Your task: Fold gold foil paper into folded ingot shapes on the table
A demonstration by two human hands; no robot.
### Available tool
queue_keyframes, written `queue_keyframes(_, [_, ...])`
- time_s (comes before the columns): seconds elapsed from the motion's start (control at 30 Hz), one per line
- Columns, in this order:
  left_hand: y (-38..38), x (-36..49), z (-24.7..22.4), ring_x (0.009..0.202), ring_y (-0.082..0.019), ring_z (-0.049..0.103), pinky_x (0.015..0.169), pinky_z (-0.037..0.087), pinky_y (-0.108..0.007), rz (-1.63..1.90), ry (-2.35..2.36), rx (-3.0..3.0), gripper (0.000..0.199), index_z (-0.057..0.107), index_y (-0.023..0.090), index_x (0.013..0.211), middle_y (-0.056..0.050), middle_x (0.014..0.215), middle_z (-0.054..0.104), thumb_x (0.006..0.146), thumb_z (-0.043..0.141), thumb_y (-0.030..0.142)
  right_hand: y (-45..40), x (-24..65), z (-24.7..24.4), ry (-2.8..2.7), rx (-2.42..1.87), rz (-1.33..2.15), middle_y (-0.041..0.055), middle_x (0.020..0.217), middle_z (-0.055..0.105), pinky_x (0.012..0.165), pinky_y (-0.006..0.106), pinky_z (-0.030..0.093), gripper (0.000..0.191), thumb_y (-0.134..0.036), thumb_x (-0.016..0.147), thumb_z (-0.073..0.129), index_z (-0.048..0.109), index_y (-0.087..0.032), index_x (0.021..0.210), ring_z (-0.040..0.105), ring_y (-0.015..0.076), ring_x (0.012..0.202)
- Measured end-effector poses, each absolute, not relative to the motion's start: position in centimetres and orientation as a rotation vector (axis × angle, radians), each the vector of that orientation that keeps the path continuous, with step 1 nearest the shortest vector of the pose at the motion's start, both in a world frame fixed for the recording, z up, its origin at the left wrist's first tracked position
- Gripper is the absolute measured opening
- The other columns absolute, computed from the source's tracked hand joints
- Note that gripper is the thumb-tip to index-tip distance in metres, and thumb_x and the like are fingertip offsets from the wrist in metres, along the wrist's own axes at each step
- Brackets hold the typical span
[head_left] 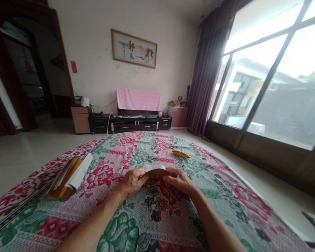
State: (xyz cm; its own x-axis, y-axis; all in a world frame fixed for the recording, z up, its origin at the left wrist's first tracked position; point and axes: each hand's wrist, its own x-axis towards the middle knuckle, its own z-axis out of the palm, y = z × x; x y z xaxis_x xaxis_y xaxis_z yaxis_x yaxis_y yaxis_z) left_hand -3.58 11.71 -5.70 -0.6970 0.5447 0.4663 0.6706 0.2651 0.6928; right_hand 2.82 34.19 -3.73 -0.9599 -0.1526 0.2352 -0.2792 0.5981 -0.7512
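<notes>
Between my two hands is a sheet of gold foil paper (155, 174), curved upward in the middle, with a white edge showing behind it. My left hand (132, 180) pinches its left end between thumb and fingers. Its right end is gripped by my right hand (179, 179), thumb in front. Beyond my right hand, a gold folded paper boat shape (181, 154) lies on the patterned cloth (120, 224). To the left rests a loose stack of gold and white paper sheets (69, 176), partly curled.
The flowered cloth covers a broad surface in front of me. Across the room stands a black TV cabinet (136, 126), with a pink towel (139, 99) over the screen. A large window (273, 87) with a purple curtain (203, 77) is on the right, a doorway (26, 77) on the left.
</notes>
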Motion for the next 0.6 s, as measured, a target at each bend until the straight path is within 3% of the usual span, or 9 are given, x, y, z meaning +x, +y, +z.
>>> queue_keyframes(0.13, [11.6, -3.8, -6.0, 0.077, -0.017, 0.061, 0.072, 0.046, -0.025, -1.255, -2.410, -1.173, 0.015, 0.073, 0.022, 0.071, -0.003, 0.082, 0.069, 0.075, 0.059, 0.028, 34.0, 2.8, -3.8, -2.649, 0.427, 1.199, -0.0008, 0.070, 0.061, 0.062, 0.022, 0.039, 0.021, -0.028, 0.078, 0.050, 0.067, -0.016, 0.074, 0.053, 0.0130, 0.065])
queue_keyframes(0.33, [11.2, -4.0, -5.7, 0.076, -0.019, 0.061, 0.072, 0.044, -0.025, -1.279, -2.446, -1.116, 0.014, 0.073, 0.023, 0.077, -0.002, 0.078, 0.069, 0.073, 0.060, 0.029, 33.9, 2.7, -3.9, -2.674, 0.375, 1.143, -0.0017, 0.063, 0.058, 0.057, 0.021, 0.036, 0.018, -0.025, 0.074, 0.053, 0.064, -0.015, 0.065, 0.049, 0.0115, 0.060])
queue_keyframes(0.47, [11.3, -4.1, -5.7, 0.066, -0.017, 0.060, 0.061, 0.042, -0.023, -1.481, -2.474, -0.974, 0.025, 0.070, 0.023, 0.093, 0.000, 0.068, 0.066, 0.078, 0.052, 0.031, 33.6, 2.5, -4.3, -2.681, 0.220, 1.124, -0.0036, 0.054, 0.050, 0.050, 0.021, 0.030, 0.024, -0.030, 0.077, 0.049, 0.061, -0.015, 0.064, 0.042, 0.0095, 0.052])
queue_keyframes(0.6, [11.8, -4.1, -6.0, 0.053, -0.014, 0.052, 0.053, 0.037, -0.022, -1.397, -2.493, -0.829, 0.045, 0.057, 0.018, 0.120, 0.004, 0.054, 0.055, 0.076, 0.052, 0.027, 32.9, 2.1, -4.8, -2.618, 0.083, 1.011, -0.0033, 0.054, 0.049, 0.049, 0.021, 0.028, 0.019, -0.029, 0.075, 0.051, 0.058, -0.015, 0.064, 0.042, 0.0094, 0.051])
